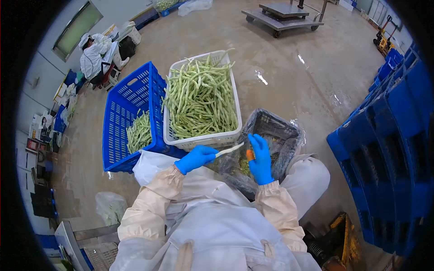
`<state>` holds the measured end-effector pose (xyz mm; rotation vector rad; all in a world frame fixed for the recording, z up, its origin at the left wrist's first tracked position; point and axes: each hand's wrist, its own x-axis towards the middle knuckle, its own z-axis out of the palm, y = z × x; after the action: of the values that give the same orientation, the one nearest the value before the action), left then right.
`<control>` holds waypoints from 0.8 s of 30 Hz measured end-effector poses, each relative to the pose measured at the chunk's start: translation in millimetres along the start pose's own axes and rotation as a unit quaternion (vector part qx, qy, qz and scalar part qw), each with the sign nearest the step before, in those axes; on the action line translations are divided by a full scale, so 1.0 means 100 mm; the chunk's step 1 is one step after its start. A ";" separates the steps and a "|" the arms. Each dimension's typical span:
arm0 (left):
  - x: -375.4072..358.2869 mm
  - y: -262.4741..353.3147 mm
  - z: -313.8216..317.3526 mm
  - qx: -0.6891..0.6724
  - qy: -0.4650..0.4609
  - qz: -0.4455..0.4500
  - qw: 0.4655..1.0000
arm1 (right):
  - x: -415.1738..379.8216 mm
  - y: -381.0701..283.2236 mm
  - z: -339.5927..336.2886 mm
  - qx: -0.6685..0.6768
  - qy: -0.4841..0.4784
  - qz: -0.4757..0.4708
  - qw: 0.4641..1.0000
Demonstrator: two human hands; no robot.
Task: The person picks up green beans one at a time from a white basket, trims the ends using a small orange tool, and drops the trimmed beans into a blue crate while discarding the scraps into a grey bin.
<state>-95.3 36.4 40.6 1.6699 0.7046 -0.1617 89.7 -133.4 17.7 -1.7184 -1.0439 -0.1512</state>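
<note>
My left hand, in a blue glove, is closed around one end of a pale green bean. The bean's other end points at my right hand, also blue-gloved, with its fingers bent. A small orange object shows at the inner side of the right hand; its kind is not clear. Just ahead stands a white crate heaped with long green beans. Under my right hand is a crate lined with a dark plastic bag, with small green scraps inside.
A blue crate with fewer beans stands left of the white one. Blue pallets are stacked at right. A wheeled platform is at the back. Another person sits far left. A plastic bag lies on the floor.
</note>
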 end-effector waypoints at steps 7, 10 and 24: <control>-0.16 0.11 -0.12 0.063 -0.020 0.028 0.997 | -0.08 0.06 0.05 0.057 -0.179 -0.083 0.979; -0.19 0.15 -0.19 0.063 -0.025 0.011 0.998 | -0.11 0.02 0.07 0.076 -0.204 -0.082 0.972; 0.05 -0.49 0.45 -0.018 0.142 0.152 0.978 | -0.42 0.10 0.43 0.464 -0.059 0.392 0.793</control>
<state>-104.5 -1.1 -14.3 1.7620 0.6473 0.3111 55.1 -122.3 -31.0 -1.0889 -0.2738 0.8813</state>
